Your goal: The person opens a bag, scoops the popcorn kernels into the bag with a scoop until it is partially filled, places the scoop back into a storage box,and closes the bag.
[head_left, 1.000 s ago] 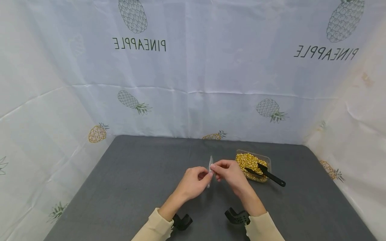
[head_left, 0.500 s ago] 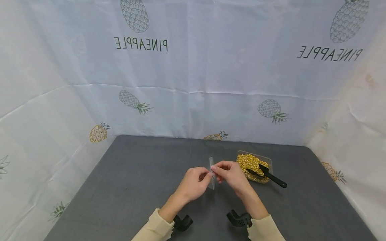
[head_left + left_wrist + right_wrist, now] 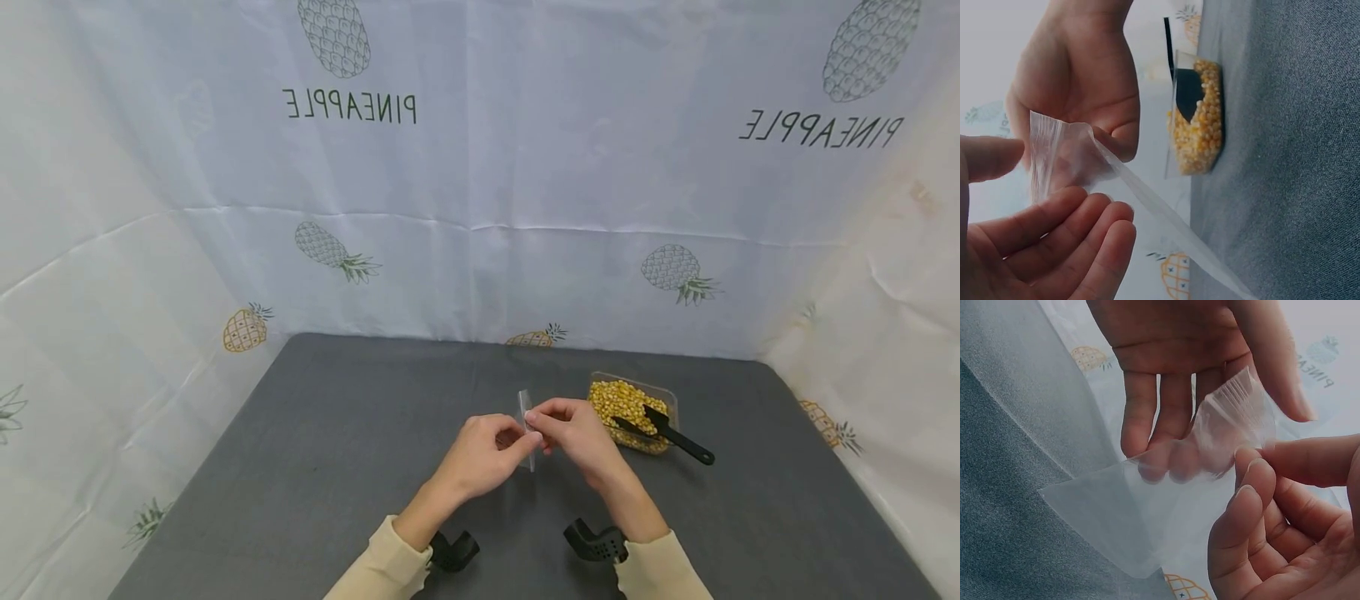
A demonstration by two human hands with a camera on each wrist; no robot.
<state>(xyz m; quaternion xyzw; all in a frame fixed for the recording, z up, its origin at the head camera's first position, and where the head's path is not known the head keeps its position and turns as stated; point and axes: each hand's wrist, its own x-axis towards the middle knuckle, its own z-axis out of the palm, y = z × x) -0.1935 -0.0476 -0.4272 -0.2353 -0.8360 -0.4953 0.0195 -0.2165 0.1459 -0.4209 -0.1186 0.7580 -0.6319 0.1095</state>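
A small clear plastic bag (image 3: pixel 1110 515) with a ridged band near its top edge hangs between my two hands, above the table. Thumb and fingers of my right hand (image 3: pixel 573 433) pinch the bag near that edge. My left hand (image 3: pixel 480 458) is on the other side; in the right wrist view its fingers (image 3: pixel 1138 412) reach behind the film and touch it. The left thumb (image 3: pixel 994 156) stands apart from the bag. No contents show in the bag. Beyond the right hand stands a clear plastic tub (image 3: pixel 671 408) of yellow corn kernels (image 3: pixel 618 400).
A black scoop (image 3: pixel 678 437) lies in the corn, its handle sticking out over the tub's right side. Grey cloth covers the table (image 3: pixel 337 417). White pineapple-print curtains (image 3: pixel 480 167) enclose the back and sides.
The bag has turned so more of its face shows in the head view. My left thumb has shifted to the right, towards the right fingers. The right hand keeps its pinch.
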